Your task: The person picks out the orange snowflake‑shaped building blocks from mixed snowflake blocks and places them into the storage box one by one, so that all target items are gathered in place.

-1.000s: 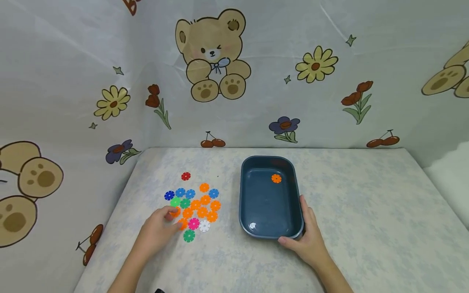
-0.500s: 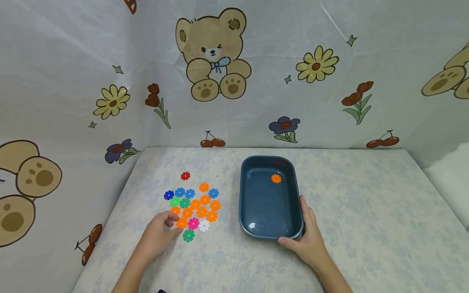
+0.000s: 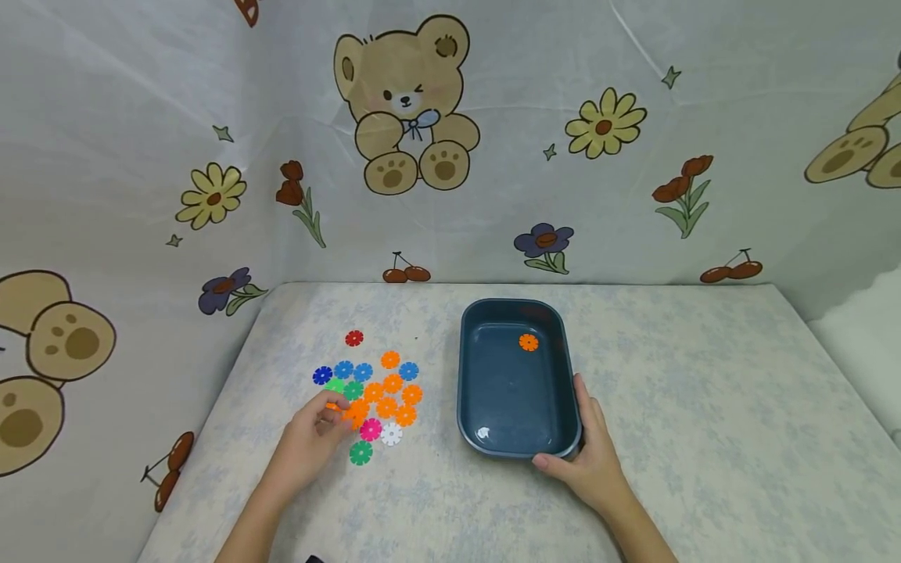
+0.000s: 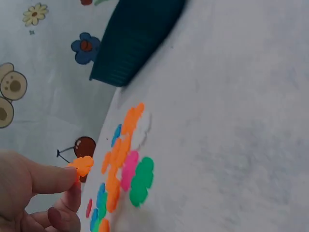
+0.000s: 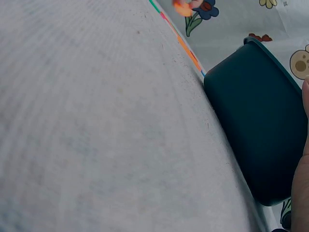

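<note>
An orange snowflake-shaped plastic disc (image 4: pixel 83 166) is pinched between the thumb and a finger of my left hand (image 3: pixel 304 444), lifted over the other discs. In the left wrist view it shows against the wall cloth. My right hand (image 3: pixel 594 469) grips the near right corner of a dark blue rectangular tub (image 3: pixel 517 407), thumb at the front rim and fingers along the right side. One orange disc (image 3: pixel 529 342) lies inside, towards the far end. Around the left fingertips lie several more discs, among them a pink one (image 3: pixel 371 429), a white one (image 3: pixel 391 434) and a green one (image 3: pixel 361 453).
A red disc (image 3: pixel 354 338) lies farther back, apart from the group, with blue discs (image 3: pixel 343 369) in front of it. Behind the table (image 3: pixel 704 407) hangs a white cloth (image 3: pixel 507 172) printed with bears and flowers. A small dark object (image 3: pixel 314 559) shows at the bottom edge.
My left fingers have closed on the orange disc at the near left of the group and raised it. The right hand and the tub have stayed in place.
</note>
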Action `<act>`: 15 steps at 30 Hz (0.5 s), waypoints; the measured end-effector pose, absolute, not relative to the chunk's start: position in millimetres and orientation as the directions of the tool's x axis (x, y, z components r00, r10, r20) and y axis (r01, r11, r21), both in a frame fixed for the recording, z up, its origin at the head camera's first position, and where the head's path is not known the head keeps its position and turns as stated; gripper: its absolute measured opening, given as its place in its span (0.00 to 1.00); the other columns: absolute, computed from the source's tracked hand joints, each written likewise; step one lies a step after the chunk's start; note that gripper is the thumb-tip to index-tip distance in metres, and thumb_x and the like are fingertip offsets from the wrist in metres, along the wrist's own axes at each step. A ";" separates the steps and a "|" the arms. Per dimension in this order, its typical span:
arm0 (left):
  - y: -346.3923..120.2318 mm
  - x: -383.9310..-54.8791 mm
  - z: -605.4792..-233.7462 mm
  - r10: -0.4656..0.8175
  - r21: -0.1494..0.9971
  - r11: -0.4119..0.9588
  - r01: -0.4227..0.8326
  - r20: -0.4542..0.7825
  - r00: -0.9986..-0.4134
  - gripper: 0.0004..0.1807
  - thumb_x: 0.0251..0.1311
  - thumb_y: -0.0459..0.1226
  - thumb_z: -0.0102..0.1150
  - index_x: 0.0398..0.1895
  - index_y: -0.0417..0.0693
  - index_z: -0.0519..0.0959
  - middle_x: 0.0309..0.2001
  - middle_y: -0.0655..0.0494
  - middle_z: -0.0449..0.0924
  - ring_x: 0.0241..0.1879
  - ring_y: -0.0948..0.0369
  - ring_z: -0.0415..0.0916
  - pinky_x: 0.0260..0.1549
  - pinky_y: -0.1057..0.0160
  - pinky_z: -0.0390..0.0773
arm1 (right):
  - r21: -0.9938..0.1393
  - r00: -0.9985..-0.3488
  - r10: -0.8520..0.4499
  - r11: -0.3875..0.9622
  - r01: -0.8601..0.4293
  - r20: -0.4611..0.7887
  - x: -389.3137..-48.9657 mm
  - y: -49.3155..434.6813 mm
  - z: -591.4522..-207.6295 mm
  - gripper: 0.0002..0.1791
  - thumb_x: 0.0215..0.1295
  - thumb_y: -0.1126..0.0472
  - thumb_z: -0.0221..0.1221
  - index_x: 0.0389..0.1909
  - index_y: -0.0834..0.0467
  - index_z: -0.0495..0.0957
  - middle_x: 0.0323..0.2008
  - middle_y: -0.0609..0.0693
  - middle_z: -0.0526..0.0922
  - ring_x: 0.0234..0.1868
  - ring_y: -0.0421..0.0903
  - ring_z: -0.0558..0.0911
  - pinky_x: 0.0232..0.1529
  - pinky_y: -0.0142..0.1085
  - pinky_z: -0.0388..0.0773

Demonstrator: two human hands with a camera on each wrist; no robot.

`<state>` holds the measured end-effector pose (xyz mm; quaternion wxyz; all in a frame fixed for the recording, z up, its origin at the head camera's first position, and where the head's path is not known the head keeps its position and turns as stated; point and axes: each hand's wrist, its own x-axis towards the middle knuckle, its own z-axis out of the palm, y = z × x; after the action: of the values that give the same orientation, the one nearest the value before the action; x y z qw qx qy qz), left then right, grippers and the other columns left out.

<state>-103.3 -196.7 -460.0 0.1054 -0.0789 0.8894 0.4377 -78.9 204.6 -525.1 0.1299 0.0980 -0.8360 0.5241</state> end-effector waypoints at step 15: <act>-92.3 -136.0 -414.6 0.188 0.920 0.383 -0.088 -0.171 -0.967 0.11 0.69 0.40 0.59 0.50 0.65 0.78 0.41 0.52 0.77 0.21 0.57 0.64 0.20 0.67 0.68 | -0.855 -0.954 -0.030 0.437 -0.281 0.298 -78.0 205.0 -523.9 0.75 0.31 0.61 0.81 0.80 0.45 0.41 0.68 0.59 0.63 0.63 0.33 0.62 0.58 0.13 0.56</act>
<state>-136.0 -92.3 -414.6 0.1244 0.0301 0.8221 0.5547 -78.0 205.0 -523.9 0.1200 0.0925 -0.8390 0.5227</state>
